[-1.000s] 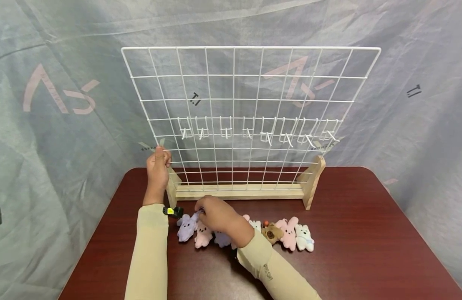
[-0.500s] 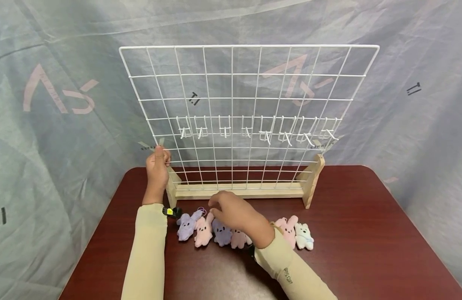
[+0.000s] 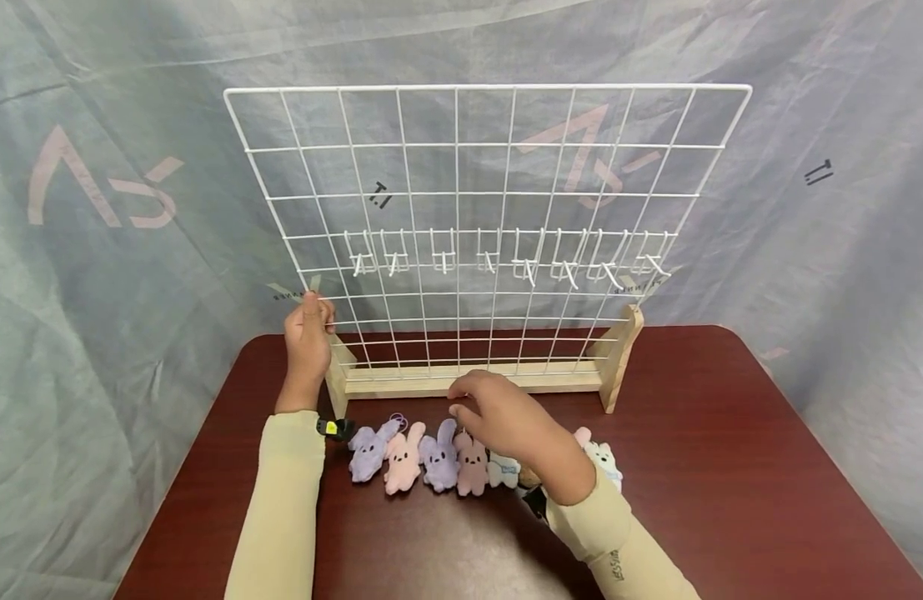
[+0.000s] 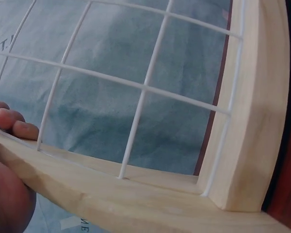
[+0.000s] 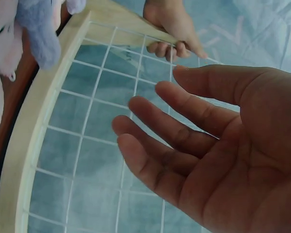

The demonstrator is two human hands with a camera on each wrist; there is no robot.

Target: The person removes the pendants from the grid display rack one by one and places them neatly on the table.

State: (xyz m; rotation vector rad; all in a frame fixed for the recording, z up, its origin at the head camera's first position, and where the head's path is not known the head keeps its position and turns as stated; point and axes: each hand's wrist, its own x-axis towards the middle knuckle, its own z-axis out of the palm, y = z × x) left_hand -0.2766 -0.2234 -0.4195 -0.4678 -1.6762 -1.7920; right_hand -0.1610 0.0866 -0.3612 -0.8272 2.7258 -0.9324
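My left hand (image 3: pixel 307 346) grips the left side of the white wire grid rack (image 3: pixel 456 196). In the left wrist view its fingers (image 4: pixel 24 128) show behind the wooden upright. My right hand (image 3: pixel 509 421) hovers over the row of plush keychains with nothing in it. Its palm and spread, slightly bent fingers (image 5: pixel 174 138) face the right wrist camera. Below and left of it lie a purple plush (image 3: pixel 367 454), a pink plush (image 3: pixel 403 465), another purple plush (image 3: pixel 439 462) and a dusty pink plush (image 3: pixel 472 468). The right hand and forearm partly hide a white plush (image 3: pixel 504 472) and others.
Several white hooks (image 3: pixel 524 271) hang in a row across the grid. The grid stands in a wooden base (image 3: pixel 401 387) at the back of the dark red table (image 3: pixel 731 467). Grey fabric (image 3: pixel 806 267) hangs behind. A white plush (image 3: pixel 604 458) lies at the row's right end.
My right hand has left the loop of the left purple plush and moved right along the row, uncovering the left plushes. The left hand keeps its grip; the head view has shifted slightly.
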